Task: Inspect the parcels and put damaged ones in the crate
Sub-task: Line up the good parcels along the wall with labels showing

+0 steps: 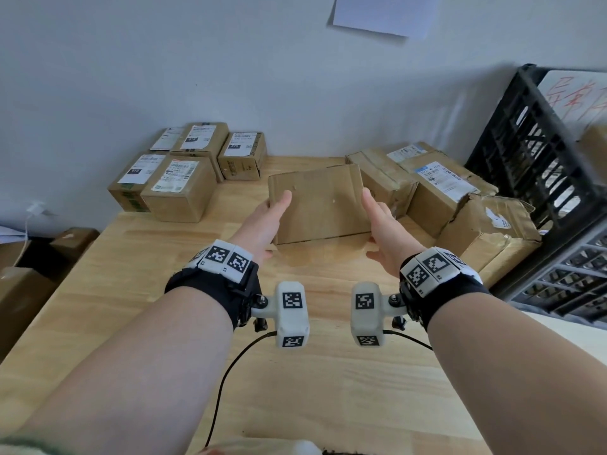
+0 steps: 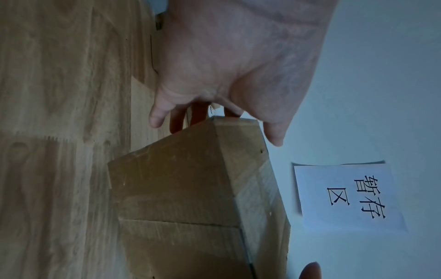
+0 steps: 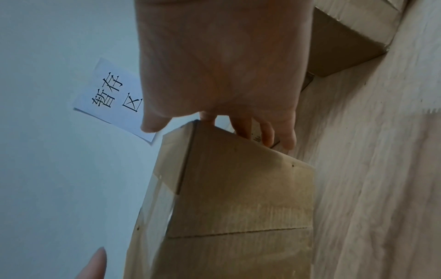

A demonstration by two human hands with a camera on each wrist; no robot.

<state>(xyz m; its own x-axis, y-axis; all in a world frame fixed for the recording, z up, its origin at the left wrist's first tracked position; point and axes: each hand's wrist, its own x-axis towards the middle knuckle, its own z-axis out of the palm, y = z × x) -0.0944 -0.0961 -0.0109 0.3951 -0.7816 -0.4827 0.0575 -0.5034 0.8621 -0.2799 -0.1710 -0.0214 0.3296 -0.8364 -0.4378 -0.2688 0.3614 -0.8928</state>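
Observation:
I hold a plain brown cardboard parcel [image 1: 318,205] a little above the wooden table [image 1: 295,372], tilted with its broad face toward me. My left hand [image 1: 267,220] grips its left end, thumb lying on the near face. My right hand [image 1: 382,221] grips the right end the same way. In the left wrist view the fingers of the left hand [image 2: 226,66] reach behind the end of the parcel [image 2: 181,198]. The right wrist view shows the right hand [image 3: 222,66] doing likewise on the parcel [image 3: 238,188]. The black crate [image 1: 525,142] stands at the far right.
Several tidy labelled parcels [image 1: 184,178] are stacked at the back left. Crumpled, torn parcels [image 1: 437,188] lie at the back right beside the crate. A grey crate [image 1: 565,277] sits under the black one. A paper sign [image 1: 384,14] hangs on the wall. Boxes [image 1: 33,274] stand left of the table.

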